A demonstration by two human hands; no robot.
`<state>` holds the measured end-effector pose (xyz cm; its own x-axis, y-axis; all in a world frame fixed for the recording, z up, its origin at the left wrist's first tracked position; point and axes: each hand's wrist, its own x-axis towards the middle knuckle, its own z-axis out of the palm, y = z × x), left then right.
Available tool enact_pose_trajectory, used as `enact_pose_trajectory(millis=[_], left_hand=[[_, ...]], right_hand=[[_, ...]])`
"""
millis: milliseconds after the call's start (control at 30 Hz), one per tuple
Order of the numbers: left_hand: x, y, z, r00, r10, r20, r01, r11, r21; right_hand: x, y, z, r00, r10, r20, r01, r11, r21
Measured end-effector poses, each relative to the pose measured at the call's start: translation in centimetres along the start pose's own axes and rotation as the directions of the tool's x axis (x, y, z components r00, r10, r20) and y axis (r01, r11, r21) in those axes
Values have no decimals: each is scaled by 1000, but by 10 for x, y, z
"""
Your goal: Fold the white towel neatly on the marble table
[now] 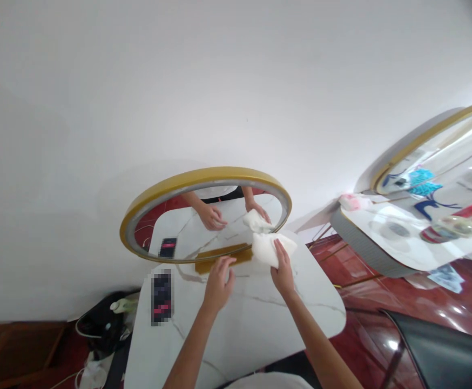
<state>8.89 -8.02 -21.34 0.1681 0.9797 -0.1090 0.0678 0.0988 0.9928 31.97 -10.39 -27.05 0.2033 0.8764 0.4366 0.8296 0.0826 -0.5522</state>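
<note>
My right hand point(283, 270) grips a white cloth or paper wipe point(265, 249) at the lower right rim of an oval-looking, gold-framed mirror point(220, 176). From this view I cannot tell whether the wipe is paper or fabric. My left hand point(220, 283) is near the gold base point(206, 267) of the mirror, fingers loosely spread with nothing in them. Both hands and the wipe are reflected in the glass. The mirror stands on a white marbled table point(252, 324) against the wall.
A blurred-out phone-like object point(162, 297) lies at the table's left. To the right stands another white table point(406, 248) with a second gold mirror point(418, 139) and a clear container point(450, 229). A black chair point(442, 346) is at lower right; a black bag point(104, 319) sits at left.
</note>
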Motion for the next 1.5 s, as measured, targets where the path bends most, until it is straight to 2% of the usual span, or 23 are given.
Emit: enact_pose_trajectory(millis=[33,67,133,167,267,300,367,400,433,500,567,633,733,833,900,967,1067,1133,1233,1333,1433,1500], left_hand=[[0,21,8,982,163,100,-175,976,128],[1,44,15,936,292,195,-333,914,231],[6,91,28,811,460,362,-577,731,363],[9,114,34,752,516,411,-657,638,401],[21,180,50,608,659,444,-784,407,469],[25,198,54,576,706,413,-799,379,466],[32,228,61,547,782,299,-814,412,411],[36,238,65,541,795,274,-820,425,384],[40,245,67,530,794,297,-825,403,395],[46,250,72,501,761,413,-822,268,503],[51,245,74,482,692,538,-769,39,638],[54,237,75,481,640,599,-682,-156,714],[57,227,75,480,612,629,-603,-290,743],[58,225,75,475,604,640,-595,-314,739],[59,224,75,468,610,639,-602,-310,736],[60,224,75,461,621,634,-608,-300,736],[61,223,75,459,628,628,-612,-289,736],[61,222,75,462,628,626,-612,-285,738],[61,222,75,466,633,618,-612,-274,742],[62,222,75,462,644,610,-617,-261,743],[63,221,76,456,648,610,-623,-256,739],[63,221,77,456,646,612,-626,-257,737]], right_hand=[[5,-4,-7,999,19,-46,-16,999,52],[10,-8,-13,996,31,-88,-23,995,92],[23,-17,-23,984,44,-173,-20,990,137],[29,-22,-27,975,51,-216,-19,989,145],[50,-38,-39,934,114,-338,-64,986,155],[57,-44,-42,920,137,-367,-85,984,155],[70,-56,-50,907,150,-392,-108,986,127],[75,-61,-53,911,139,-388,-109,989,99],[80,-66,-56,919,122,-376,-105,992,64],[88,-75,-60,935,79,-346,-84,996,-2],[93,-80,-62,946,20,-323,-36,998,-45],[94,-81,-61,955,-50,-294,31,997,-66],[91,-73,-53,960,-40,-276,31,999,-40],[84,-62,-44,949,87,-302,-82,996,29],[81,-58,-41,947,117,-298,-108,993,44],[81,-58,-43,959,70,-274,-64,998,29],[87,-64,-49,970,-75,-230,72,997,-18],[91,-66,-50,971,-115,-211,108,993,-43],[86,-60,-40,977,-54,-207,48,998,-37],[67,-45,-19,982,42,-186,-45,999,-16],[48,-33,-6,991,82,-103,-85,996,-29],[42,-32,-6,995,85,-61,-88,995,-47]])
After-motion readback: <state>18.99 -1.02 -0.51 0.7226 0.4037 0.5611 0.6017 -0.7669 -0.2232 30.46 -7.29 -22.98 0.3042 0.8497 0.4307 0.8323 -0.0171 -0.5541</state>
